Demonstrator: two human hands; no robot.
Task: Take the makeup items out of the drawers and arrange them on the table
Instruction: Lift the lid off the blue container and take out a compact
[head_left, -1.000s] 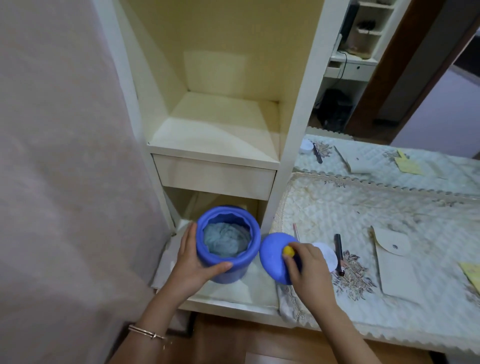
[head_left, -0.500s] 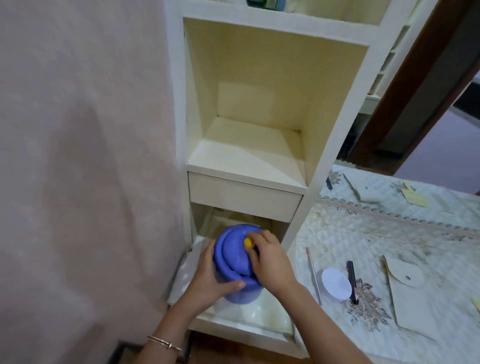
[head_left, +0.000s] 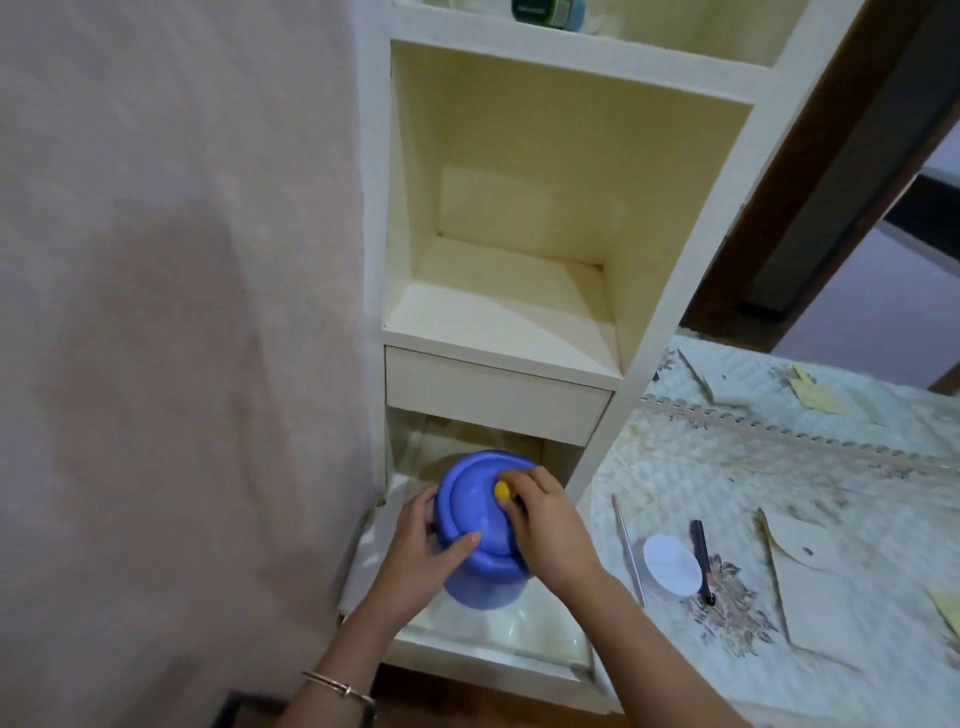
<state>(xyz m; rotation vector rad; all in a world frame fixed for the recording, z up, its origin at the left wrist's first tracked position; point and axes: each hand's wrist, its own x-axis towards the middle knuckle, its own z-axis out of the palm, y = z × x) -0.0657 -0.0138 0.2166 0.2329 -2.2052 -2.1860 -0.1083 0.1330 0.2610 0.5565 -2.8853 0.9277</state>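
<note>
If our right hand (head_left: 545, 525), fingers pinching the yellow knob (head_left: 502, 490), presses the lid (head_left: 467, 504) down off-centre, it may seat crooked and slip off when we lift. Our left hand (head_left: 415, 556) clasps the blue jar (head_left: 483, 584), thumb on the lid's rim. The jar is smooth, round, matte plastic. It sits between both sets of fingers, over the open drawer (head_left: 488, 662) below them.
</note>
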